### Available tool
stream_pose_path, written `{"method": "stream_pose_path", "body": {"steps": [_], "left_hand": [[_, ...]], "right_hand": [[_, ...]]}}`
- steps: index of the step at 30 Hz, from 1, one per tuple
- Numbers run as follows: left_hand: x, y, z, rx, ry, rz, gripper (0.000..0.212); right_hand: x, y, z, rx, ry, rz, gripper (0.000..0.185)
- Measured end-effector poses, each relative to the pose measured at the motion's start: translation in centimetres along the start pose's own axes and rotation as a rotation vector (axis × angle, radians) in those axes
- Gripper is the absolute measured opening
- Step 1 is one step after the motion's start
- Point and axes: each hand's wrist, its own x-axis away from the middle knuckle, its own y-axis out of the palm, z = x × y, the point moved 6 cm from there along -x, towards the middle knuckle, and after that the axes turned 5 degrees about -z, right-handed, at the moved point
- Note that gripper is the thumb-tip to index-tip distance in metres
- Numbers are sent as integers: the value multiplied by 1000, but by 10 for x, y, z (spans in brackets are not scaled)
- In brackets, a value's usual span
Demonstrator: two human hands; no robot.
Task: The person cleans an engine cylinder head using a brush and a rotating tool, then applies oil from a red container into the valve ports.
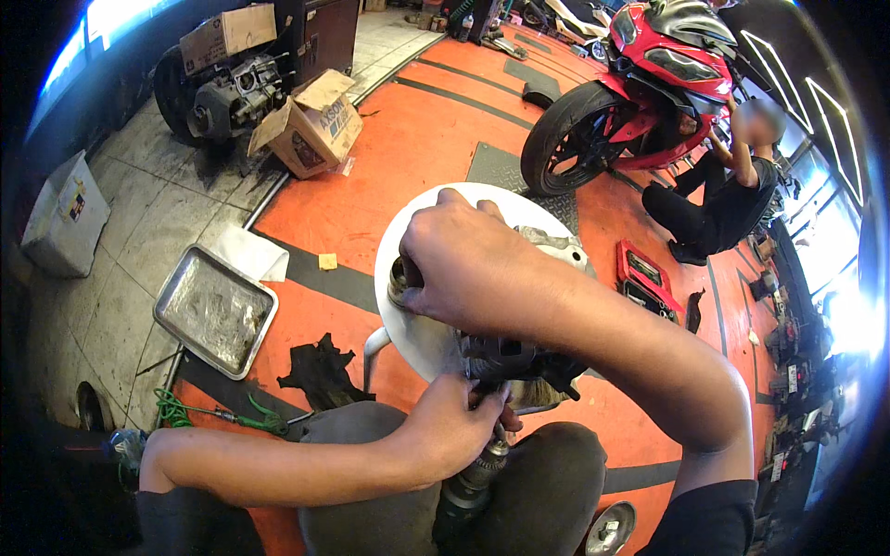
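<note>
A metal engine part [553,243], partly dark, rests on a round white stool [424,347] in front of my knees. My right hand [459,264] reaches over it, its fingers curled at a round metal piece [397,281] near the stool's left edge; whether they grip it is hidden. Below, my left hand [480,417] has its fingers closed around something small and dark at the near side of the engine part; the hand hides most of it. Directly under those fingers, a power drill [480,479] with a toothed metal chuck lies between my thighs, pointing up at the hand.
Left lie a metal tray [215,313], a black rag [323,372] and a green air hose with blow gun [257,420]. A metal bowl [612,528] is by my right knee. Beyond are a red tool case [646,278], a red motorcycle [626,104] and a crouching person [730,187].
</note>
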Motion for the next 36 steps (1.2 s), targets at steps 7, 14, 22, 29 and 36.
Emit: {"method": "stream_pose_path", "body": {"steps": [7, 14, 22, 29, 36], "left_hand": [[-1, 0, -4, 30, -14, 23, 28], [1, 1, 1, -3, -54, -16, 28], [1, 1, -1, 4, -69, -6, 29], [0, 1, 0, 20, -51, -10, 30], [2, 0, 2, -15, -56, -8, 33]], "right_hand": [[3, 1, 2, -38, 51, 2, 31], [3, 1, 3, -61, 72, -46, 31], [3, 2, 5, -114, 91, -42, 29], [2, 1, 5, -73, 107, -51, 23], [9, -5, 10, -106, 175, -127, 29]]}}
